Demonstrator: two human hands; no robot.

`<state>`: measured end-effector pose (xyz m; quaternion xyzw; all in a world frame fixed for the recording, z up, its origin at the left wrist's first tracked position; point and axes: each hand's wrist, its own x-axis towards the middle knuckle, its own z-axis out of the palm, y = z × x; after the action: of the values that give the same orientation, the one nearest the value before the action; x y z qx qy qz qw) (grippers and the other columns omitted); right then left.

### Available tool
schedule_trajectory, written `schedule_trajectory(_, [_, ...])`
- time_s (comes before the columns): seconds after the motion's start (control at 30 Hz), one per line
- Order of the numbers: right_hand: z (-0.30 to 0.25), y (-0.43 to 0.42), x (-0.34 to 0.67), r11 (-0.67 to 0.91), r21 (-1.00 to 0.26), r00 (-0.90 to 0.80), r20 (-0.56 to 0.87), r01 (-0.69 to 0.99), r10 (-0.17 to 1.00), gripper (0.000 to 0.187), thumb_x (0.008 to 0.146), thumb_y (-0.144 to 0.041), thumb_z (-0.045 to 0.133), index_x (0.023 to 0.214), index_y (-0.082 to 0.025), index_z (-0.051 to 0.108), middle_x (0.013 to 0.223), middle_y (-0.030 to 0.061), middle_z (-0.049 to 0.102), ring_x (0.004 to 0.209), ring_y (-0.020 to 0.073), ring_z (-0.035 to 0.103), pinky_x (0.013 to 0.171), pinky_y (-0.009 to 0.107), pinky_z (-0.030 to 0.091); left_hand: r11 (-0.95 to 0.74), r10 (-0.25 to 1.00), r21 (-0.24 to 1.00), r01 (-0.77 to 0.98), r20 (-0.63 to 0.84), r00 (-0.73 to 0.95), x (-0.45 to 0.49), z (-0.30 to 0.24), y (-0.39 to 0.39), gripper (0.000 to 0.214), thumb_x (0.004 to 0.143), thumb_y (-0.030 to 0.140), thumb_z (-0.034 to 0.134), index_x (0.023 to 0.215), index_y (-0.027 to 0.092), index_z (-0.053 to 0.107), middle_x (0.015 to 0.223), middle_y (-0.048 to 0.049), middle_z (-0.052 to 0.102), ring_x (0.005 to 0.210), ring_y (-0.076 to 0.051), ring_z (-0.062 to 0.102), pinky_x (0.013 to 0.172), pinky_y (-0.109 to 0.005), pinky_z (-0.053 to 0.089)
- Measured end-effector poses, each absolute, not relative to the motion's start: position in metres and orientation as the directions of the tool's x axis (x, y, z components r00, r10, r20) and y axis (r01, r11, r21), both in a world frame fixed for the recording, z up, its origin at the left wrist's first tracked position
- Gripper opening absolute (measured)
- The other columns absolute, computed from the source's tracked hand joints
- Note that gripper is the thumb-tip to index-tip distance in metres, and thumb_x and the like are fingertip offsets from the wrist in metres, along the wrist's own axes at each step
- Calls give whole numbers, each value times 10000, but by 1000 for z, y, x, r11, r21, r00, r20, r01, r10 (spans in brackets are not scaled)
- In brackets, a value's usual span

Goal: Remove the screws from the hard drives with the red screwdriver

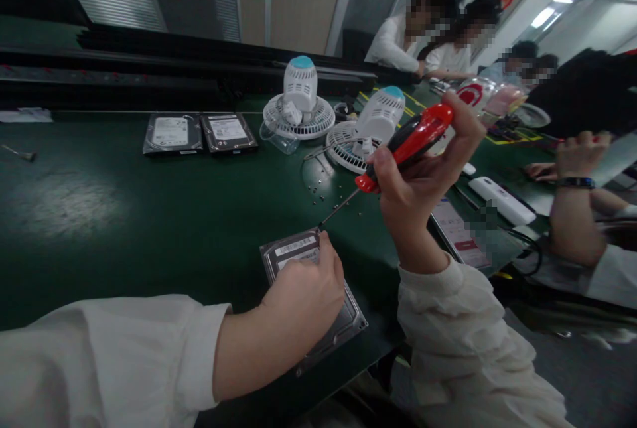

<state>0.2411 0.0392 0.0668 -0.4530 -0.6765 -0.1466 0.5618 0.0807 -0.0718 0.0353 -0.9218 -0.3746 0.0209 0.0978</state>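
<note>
My right hand (pixel 423 196) is closed around the red and black handle of a screwdriver (pixel 422 135). Its thin shaft slants down to the left, with the tip at the far corner of a hard drive (pixel 355 323). This drive lies on the green table at an angle, its label partly covered. My left hand (pixel 306 298) rests over the drive with fingers curled, the fingertips beside the screwdriver tip; whatever they may pinch is hidden. Several tiny screws (pixel 322 199) lie scattered just beyond the drive.
Two more hard drives, one (pixel 173 133) beside another (pixel 229 132), lie further back. A white fan (pixel 301 86) and a second fan (pixel 381 113) stand behind the screws. A phone (pixel 460 232) and white device (pixel 501 200) are at right. Other people sit along the table.
</note>
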Motion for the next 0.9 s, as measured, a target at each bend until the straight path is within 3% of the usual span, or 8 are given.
schedule_trajectory(0.13, [65,45,244,578,-264,47,931,772,362,603,952,-568,522,1399,-210,332,1471,177,396,1364,290,512,1019,463,576,-712,684,-206,672,16,729,81,35,-73,519,972,97,541,1467,-60,561,1460,-412,538,746,-247,787,464,-245,558])
schedule_trajectory(0.37, [66,45,243,611,-334,65,906,717,419,638,916,-522,579,1380,-155,338,1492,228,368,1423,331,442,1156,547,477,-722,682,-200,663,-41,731,82,39,-72,545,958,41,501,1493,-61,528,1481,-419,501,757,-254,792,495,-272,591])
schedule_trajectory(0.57, [64,48,243,668,-282,39,934,689,354,565,932,-541,571,1375,-257,367,1421,133,421,1380,265,496,1056,446,560,-738,658,-202,644,-3,753,81,38,-72,530,956,55,534,1458,-115,536,1456,-445,510,772,-270,793,481,-264,574])
schedule_trajectory(0.67, [70,47,242,689,-309,-45,895,655,444,599,931,-554,578,1413,-308,320,1514,113,362,1299,235,564,964,396,604,-735,658,-216,643,2,753,80,38,-71,519,962,70,543,1457,-87,557,1461,-417,530,795,-268,796,479,-252,569])
schedule_trajectory(0.8, [94,40,241,695,-341,-241,767,633,595,704,881,-595,672,1445,-334,341,1558,80,370,1335,234,552,1019,379,594,-728,666,-217,650,2,746,78,38,-70,536,956,64,542,1482,-37,559,1492,-368,535,757,-238,786,486,-249,570])
schedule_trajectory(0.9, [116,38,238,784,-370,-453,660,499,600,640,898,-470,669,1436,-298,367,1497,66,422,1174,161,611,887,285,599,-734,653,-222,642,33,757,77,37,-70,526,956,81,545,1464,-54,573,1482,-364,550,691,-218,762,464,-257,553])
